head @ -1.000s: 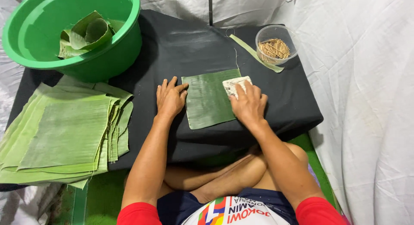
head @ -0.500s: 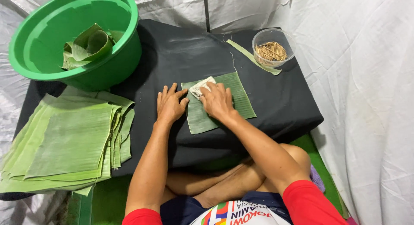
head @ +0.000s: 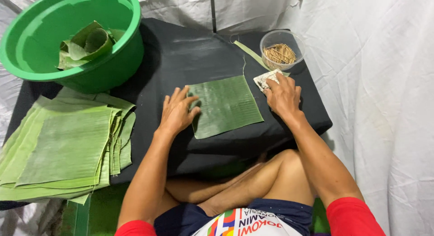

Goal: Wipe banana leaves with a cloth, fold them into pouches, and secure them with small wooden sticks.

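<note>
White sheeting (head: 389, 105): hung along the top and right of the frame, creased.

Black table (head: 181, 59): one, low, cloth-covered, filling the middle; the person sits cross-legged at its near edge.

Green basin (head: 122, 59): one, upper left, holding a few curled leaf pieces (head: 86, 44), too tangled to count.

Stack of cut leaves (head: 63, 145): one pile, lower left, hanging over the table's edge; many sheets, number not countable.

Single leaf square (head: 226, 105): one, flat at centre frame, ribs running crosswise.

Left hand (head: 177, 111): flat, fingers spread, empty, its fingertips pressing the leaf's left edge.

Right hand (head: 284, 96): well apart from the left, just off the leaf's upper right corner, fingers pressing down on a small white cloth (head: 264, 78); I judge it holds the cloth, though the grip is partly hidden.

Clear bowl (head: 281, 48): one, upper right, full of thin sticks (head: 279, 54), uncounted; touching or nearly touching the cloth.

Leaf strip (head: 251, 54): one, narrow, beside the bowl.

Handling note, by my judgement: pin the leaf firmly with the flat hand and wipe along the ribs, not across, lest it split.
</note>
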